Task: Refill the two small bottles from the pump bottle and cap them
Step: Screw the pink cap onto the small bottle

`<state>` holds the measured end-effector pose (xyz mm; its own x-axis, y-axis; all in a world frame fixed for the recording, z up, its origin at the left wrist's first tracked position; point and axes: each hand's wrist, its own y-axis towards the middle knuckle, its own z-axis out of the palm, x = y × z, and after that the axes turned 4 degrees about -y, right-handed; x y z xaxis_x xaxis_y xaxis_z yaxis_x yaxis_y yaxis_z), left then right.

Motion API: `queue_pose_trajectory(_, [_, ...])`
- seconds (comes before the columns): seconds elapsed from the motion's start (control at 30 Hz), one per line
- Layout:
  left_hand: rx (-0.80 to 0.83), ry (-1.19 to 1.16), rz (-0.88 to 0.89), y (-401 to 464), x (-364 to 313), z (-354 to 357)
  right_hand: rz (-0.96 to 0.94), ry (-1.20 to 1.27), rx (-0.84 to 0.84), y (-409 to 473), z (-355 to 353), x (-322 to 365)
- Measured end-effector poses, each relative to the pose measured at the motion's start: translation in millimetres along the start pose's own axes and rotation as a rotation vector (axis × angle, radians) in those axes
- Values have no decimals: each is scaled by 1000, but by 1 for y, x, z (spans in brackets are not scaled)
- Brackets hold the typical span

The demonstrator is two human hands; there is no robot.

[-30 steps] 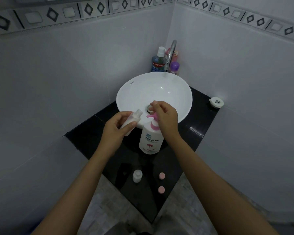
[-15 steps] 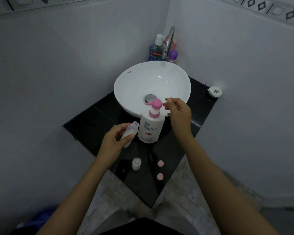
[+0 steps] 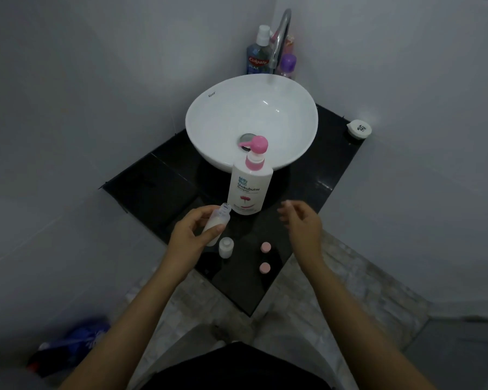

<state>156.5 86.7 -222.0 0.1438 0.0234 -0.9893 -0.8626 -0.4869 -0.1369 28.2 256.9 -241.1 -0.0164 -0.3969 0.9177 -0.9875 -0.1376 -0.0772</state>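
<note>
Small bottle point(image 3: 215, 225): uncapped, part-filled with white liquid, tilted in your left hand point(image 3: 190, 236), fingers wrapped around its body, just in front of the pump bottle point(image 3: 250, 187). Second small bottle point(image 3: 226, 247): upright and uncapped on the black counter point(image 3: 152, 187), beside your left hand. Two pink caps point(image 3: 265, 247) point(image 3: 264, 267): loose on the counter to its right. Your right hand point(image 3: 302, 223): fingers spread, holding nothing, above the counter. White basin point(image 3: 290, 114): behind the pump bottle.

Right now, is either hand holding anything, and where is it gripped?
The left hand holds an uncapped small bottle around its lower body, thumb and fingers wrapped on its sides, neck free. The right hand is open and holds nothing.
</note>
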Motion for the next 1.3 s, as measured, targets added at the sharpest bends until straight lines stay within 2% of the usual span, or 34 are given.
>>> queue_pose_trajectory(0.17, [13,5,-25,-6,5,2,89,-277,122,-6,11,-50])
queue_pose_trajectory(0.3, [25,-4,-34,-9,6,3,43,-532,218,-6,18,-69])
queue_pose_trajectory(0.43, [34,-2,-27,-11,6,2,20,-683,297,-6,23,-70])
queue_pose_trajectory(0.57, [40,-1,-43,-12,6,2,49,-724,347,-4,28,-73])
queue_pose_trajectory(0.83, [50,-33,-49,-13,2,6,49,-607,335,-1,19,-70])
queue_pose_trajectory(1.0, [54,-61,-46,-14,-3,8,92,-238,281,-5,4,-26])
queue_pose_trajectory(1.13, [71,-66,-33,-16,-9,10,48,50,378,-14,-17,26])
queue_pose_trajectory(1.3, [140,-49,-1,-19,-14,12,-73,31,548,-26,-32,53])
